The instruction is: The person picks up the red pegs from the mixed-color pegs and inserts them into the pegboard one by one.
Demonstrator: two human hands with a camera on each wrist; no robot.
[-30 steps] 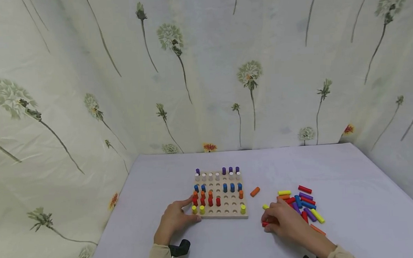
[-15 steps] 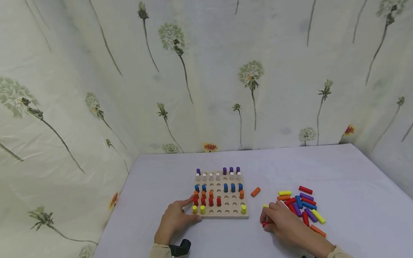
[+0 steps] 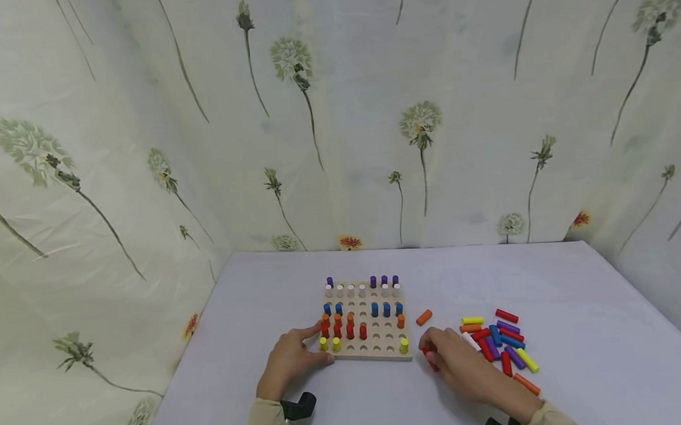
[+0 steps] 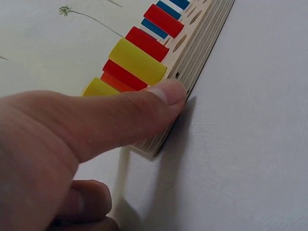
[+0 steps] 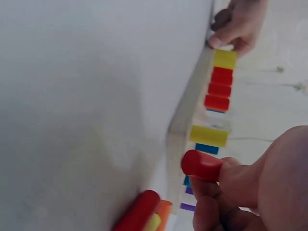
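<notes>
My left hand (image 3: 292, 360) grips the wooden pegboard (image 3: 383, 349) at its near left corner, the thumb on the front edge and the fingers at the left side. In the left wrist view the thumb tip presses the board's layered edge beside a yellow peg (image 4: 139, 61). To the right of the board, my right hand (image 3: 458, 362) pinches a red peg (image 5: 199, 164) between thumb and fingers, raised off the table in the right wrist view. Rows of purple, white, blue, orange, red and yellow pegs stand in the board, with bare holes among them.
Loose pegs lie in a pile right of my right hand, among them a white peg (image 3: 470, 342), a blue peg (image 3: 513, 343) and a yellow peg (image 3: 528, 360). A single orange peg (image 3: 424, 317) lies between board and pile. A flowered curtain (image 3: 360, 142) hangs behind the table.
My right hand has moved left and away from the pile, towards the board, with the red peg now tilted in its fingers. A white peg in the pile is uncovered. The left hand stays put.
</notes>
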